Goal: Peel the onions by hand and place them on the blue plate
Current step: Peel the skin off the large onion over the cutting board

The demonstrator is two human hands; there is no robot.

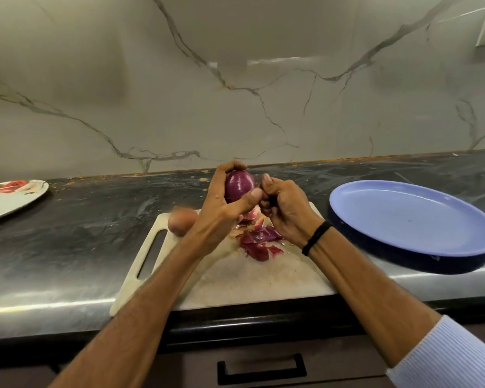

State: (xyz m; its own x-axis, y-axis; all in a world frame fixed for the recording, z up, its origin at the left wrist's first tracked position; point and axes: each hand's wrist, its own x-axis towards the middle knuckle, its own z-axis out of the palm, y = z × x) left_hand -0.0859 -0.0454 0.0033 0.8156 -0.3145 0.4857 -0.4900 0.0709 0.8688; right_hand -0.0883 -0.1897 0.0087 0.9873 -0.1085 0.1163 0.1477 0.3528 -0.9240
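Curled around a peeled purple onion [239,186], the left hand [220,204] holds it up just above the centre of the frame, fingertips arched over the top and thumb pressed across its lower right side. The right hand [287,212] sits just beside it on the right, fingers folded in tight and thumb raised against the onion's flank. Whether it pinches a strip of skin is hidden inside the fist, so I cannot tell. A black band [317,238] circles that wrist, and a striped sleeve [454,357] shows at the lower right corner.

Below the hands, a heap of purple peels [259,242] lies on a pale board [235,278] at the centre. A second onion [181,221], still in its brown skin, rests on the board's upper left part, partly behind the left wrist. The board lies on a dark counter [81,233]. On the right of the frame, well apart from the held onion, the blue plate [412,217] lies on the counter. A white flowered plate [9,203] lies at the left edge.
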